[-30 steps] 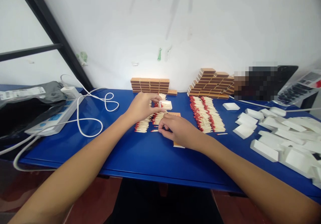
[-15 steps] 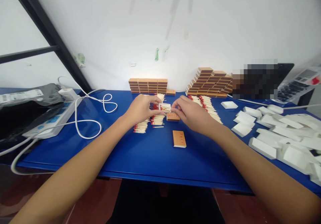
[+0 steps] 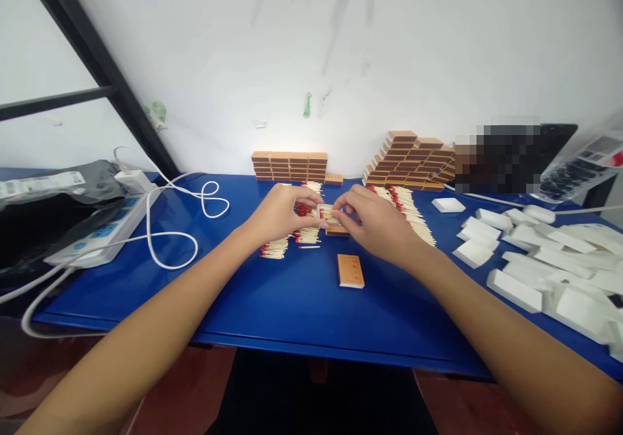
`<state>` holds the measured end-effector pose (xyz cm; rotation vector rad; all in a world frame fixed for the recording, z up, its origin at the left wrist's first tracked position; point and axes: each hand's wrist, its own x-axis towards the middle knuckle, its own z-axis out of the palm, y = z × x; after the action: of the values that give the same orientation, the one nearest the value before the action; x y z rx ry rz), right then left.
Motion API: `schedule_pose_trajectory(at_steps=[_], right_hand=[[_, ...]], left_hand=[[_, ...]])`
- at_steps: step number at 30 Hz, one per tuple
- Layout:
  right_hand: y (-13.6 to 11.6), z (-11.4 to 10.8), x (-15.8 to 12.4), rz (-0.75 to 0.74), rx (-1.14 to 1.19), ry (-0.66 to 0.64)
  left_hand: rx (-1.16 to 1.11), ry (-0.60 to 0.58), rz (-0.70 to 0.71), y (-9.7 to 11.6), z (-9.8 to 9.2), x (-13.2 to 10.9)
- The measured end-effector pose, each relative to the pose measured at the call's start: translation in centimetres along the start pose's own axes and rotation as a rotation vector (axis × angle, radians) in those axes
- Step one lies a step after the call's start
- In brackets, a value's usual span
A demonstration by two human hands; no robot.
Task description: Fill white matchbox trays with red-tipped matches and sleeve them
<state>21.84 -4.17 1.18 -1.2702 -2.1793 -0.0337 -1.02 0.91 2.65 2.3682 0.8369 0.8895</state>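
Note:
My left hand [image 3: 285, 217] grips the left end of a small white matchbox tray [image 3: 320, 213] between thumb and fingers. Matches [image 3: 327, 214] with red heads lie inside it. At the tray's right end, the fingers of my right hand [image 3: 372, 221] are pinched together and partly cover it. Directly below the tray is an orange-brown matchbox [image 3: 337, 231], mostly hidden. Nearer to me another matchbox [image 3: 350, 271] lies flat on the blue table. Under and beside my left hand is a pile of loose matches [image 3: 307, 234].
Stacked matchboxes [image 3: 289, 166] stand against the wall, with a taller stack [image 3: 411, 162] to the right. More loose matches [image 3: 413, 214] lie beyond my right hand. Many white trays [image 3: 549, 253] are heaped at right. A power strip [image 3: 104, 221] and white cable [image 3: 147, 227] occupy the left.
Both hands and the tray of matches have moved slightly right and down, over the orange-brown matchbox. My right fingers now reach further over the tray.

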Motion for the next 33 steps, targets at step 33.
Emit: schedule_pose_trajectory(at_steps=[33], right_hand=[[-3.1, 0.7, -0.7, 0.032, 0.166, -0.424]], left_hand=[[0.170, 0.110, -0.048, -1.1, -0.3, 0.1]])
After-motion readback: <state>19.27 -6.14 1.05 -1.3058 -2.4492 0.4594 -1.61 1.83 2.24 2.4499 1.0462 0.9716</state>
